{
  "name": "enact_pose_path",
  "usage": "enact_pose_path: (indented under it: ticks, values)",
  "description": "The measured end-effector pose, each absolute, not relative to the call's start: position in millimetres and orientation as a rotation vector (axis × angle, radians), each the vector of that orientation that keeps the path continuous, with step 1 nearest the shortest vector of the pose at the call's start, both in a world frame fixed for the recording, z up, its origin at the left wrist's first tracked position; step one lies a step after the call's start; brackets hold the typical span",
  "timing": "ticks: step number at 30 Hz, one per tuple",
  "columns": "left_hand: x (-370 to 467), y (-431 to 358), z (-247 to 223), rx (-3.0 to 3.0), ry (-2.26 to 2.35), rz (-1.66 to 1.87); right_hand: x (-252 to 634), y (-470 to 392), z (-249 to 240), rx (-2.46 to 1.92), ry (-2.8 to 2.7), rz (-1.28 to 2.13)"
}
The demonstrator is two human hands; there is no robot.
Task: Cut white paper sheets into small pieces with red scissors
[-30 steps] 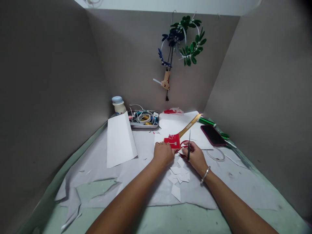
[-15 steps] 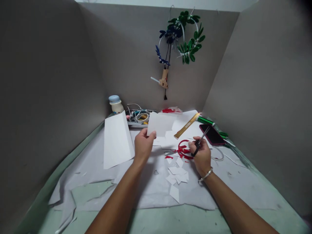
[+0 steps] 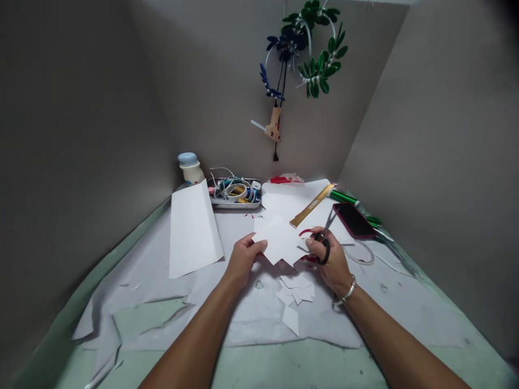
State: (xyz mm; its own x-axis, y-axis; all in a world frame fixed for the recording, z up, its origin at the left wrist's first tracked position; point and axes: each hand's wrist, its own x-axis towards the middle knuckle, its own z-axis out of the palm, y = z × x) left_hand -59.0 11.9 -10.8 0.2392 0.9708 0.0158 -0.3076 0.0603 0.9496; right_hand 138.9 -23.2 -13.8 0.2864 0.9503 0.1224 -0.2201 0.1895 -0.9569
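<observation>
A sheet of white paper with notches cut into its near edge is held up over the table. Thumb and fingers of my left hand pinch its left side. My right hand is closed around black-handled scissors, whose blades point up and away; its thumb and fingertips are at the paper's right edge. Partly hidden beneath the sheet are red-handled scissors and red scraps. Small cut white paper pieces lie in a pile nearer me, with one diamond-shaped piece in front.
A folded white sheet stands left. Behind are a metal tray of cords and tape, a jar, and a gold strip. A phone lies right. Leafy headbands and a glue gun hang on the wall.
The paper has come nearer and turned, so its notched edge faces me. My right hand has moved to its right edge, scissors still in the grip. The view has tilted down slightly.
</observation>
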Motion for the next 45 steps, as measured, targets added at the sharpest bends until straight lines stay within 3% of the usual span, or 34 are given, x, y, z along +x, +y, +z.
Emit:
enact_pose_path:
  ticks: [5, 10, 20, 27, 33, 45]
  values:
    - [-46, -4, 7, 0.899, 0.771, 1.157, 130, -26, -9, -1.152, -1.082, 0.855]
    - [-15, -31, 8, 0.881, 0.774, 0.881, 128, -26, -11, -1.148, -1.075, 0.716]
    - [4, -32, -12, 0.578, 0.837, 1.229, 116, -31, -23, -1.229, -1.252, 0.647]
    - [-6, -24, -18, 0.695, 0.895, 1.26, 119, -30, -20, -1.218, -1.139, 0.699]
    - [-8, -21, -18, 0.763, 0.864, 1.257, 123, -30, -14, -1.175, -1.142, 1.007]
    - [-7, -16, -24, 0.854, 0.815, 1.241, 123, -32, -13, -1.181, -1.13, 1.006]
